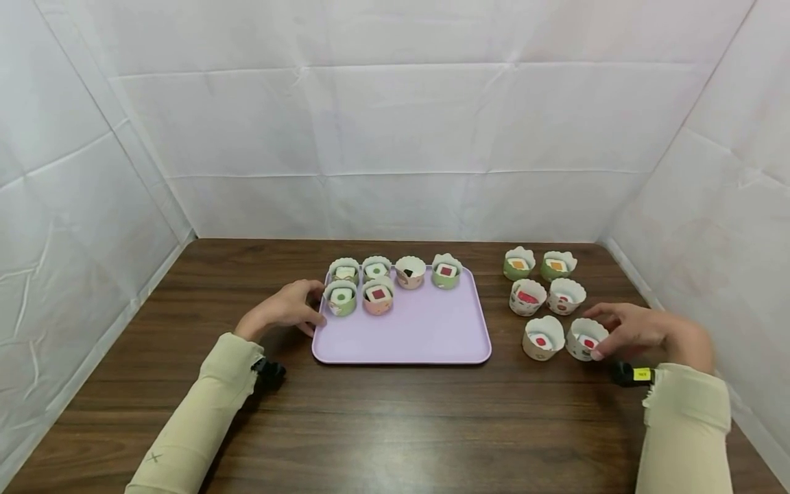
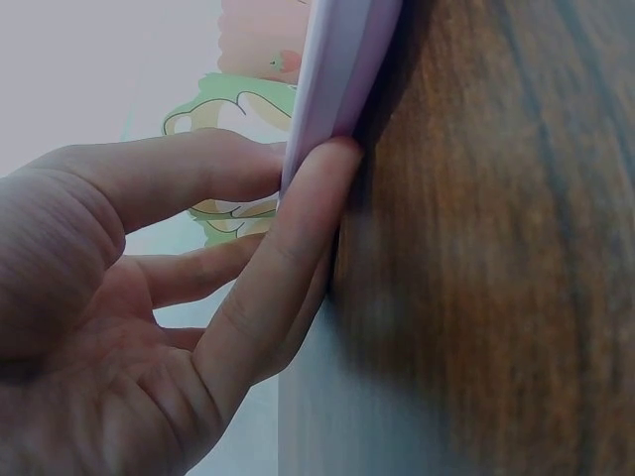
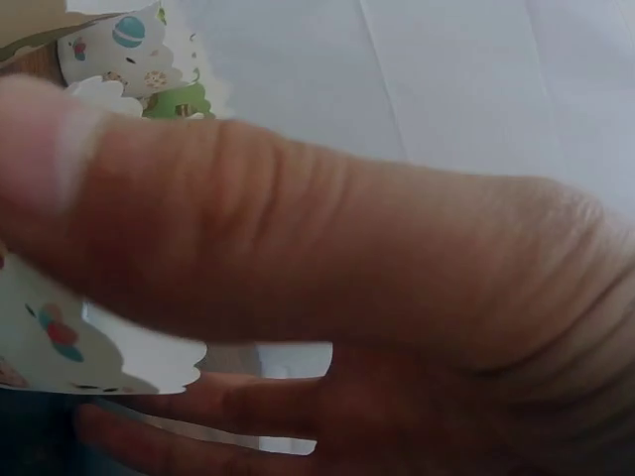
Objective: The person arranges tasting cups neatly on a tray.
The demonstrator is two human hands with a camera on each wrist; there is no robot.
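My left hand (image 1: 286, 307) pinches the left rim of a lilac tray (image 1: 426, 336), with the thumb on the inner side and a finger against the outside in the left wrist view. Several paper baking cups, green or pink, stand along the tray's back and left; most hold a white square piece with a coloured mark. On the right, my right hand (image 1: 648, 331) grips a white patterned paper baking cup (image 1: 579, 348) standing on the table. Its thumb (image 3: 248, 238) covers much of that cup in the right wrist view. Inside the cup lies a white piece with a red mark.
Beside the gripped cup is a beige paper cup (image 1: 538, 348). Behind them stand two white cups, one being a cup with red contents (image 1: 524, 300), and two green cups, including the far left one (image 1: 516, 270). White cloth walls (image 1: 407, 137) border the brown wooden table (image 1: 432, 425).
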